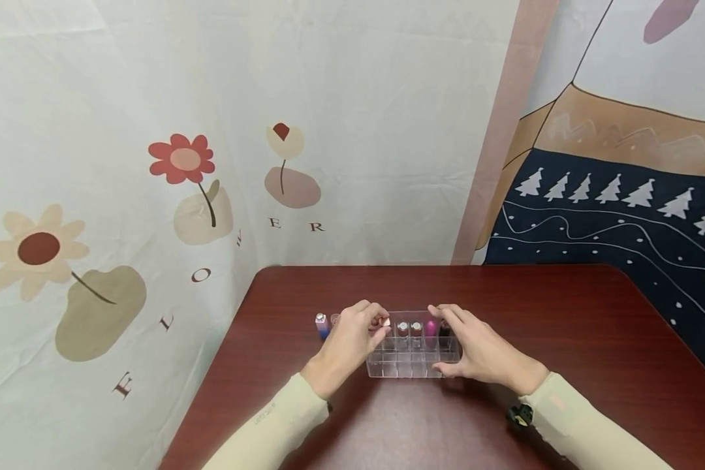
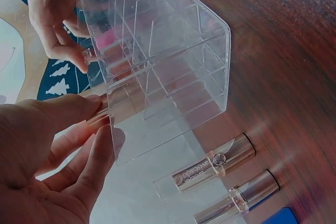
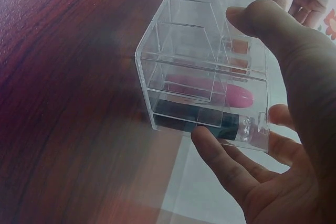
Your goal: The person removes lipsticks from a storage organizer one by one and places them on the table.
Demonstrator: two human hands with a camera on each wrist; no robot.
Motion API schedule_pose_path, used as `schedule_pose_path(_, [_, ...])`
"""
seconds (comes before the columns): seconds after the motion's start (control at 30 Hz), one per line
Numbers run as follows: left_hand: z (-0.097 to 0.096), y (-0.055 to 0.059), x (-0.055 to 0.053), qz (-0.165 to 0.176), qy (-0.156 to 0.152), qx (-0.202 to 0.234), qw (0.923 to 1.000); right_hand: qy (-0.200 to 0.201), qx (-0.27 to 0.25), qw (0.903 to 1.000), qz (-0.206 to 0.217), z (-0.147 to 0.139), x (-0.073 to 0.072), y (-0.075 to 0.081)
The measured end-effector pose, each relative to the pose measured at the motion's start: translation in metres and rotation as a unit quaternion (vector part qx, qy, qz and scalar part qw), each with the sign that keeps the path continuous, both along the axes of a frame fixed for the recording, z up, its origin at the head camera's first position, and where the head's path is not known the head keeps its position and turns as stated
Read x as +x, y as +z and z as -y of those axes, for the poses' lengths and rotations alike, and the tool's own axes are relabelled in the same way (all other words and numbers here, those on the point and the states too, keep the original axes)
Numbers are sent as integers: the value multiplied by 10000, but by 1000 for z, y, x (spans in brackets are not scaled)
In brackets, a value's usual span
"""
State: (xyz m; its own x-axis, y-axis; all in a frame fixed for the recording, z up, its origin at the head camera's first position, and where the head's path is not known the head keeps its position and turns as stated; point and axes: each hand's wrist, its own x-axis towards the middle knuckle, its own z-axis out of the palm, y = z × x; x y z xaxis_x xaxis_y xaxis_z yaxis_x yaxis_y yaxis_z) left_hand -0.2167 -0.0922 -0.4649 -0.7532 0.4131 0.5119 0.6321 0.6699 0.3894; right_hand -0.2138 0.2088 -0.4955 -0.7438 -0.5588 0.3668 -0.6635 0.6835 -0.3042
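A clear acrylic lipstick organizer [image 1: 411,365] with rows of compartments stands on the table. My left hand [image 1: 352,329] pinches a rose-gold lipstick tube [image 2: 100,118] at the organizer's back left; its lower part shows through the clear wall. Around the organizer's right end, my right hand [image 1: 476,346] grips with the thumb at the front and fingers at the side and back. In the back row stand a pink tube [image 3: 239,96], a black tube [image 3: 184,118] with a clear end, and two brown-and-silver-topped tubes [image 1: 409,328]. The front compartments hold nothing visible.
Left of the organizer, a pink-and-blue tube [image 1: 322,325] stands on the dark red wooden table [image 1: 505,287]. Two metallic lipsticks with clear parts, one a lettered lipstick [image 2: 212,163], are beside it, mostly hidden by my left hand in the head view. Printed cloth hangs behind.
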Motion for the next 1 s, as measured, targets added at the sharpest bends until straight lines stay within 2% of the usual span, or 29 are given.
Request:
schedule_pose_path(0.4, [4,-1,3,-429,3,15,9991,1,-13,10000,56,1,2,0])
schedule_pose_path(0.63, [7,3,4,-495,-16,186,9986,14,12,10000,-43,2,1,0])
schedule_pose_path(1.0, [9,7,5,-560,-221,638,9961,-32,27,10000,-51,0,0,-1])
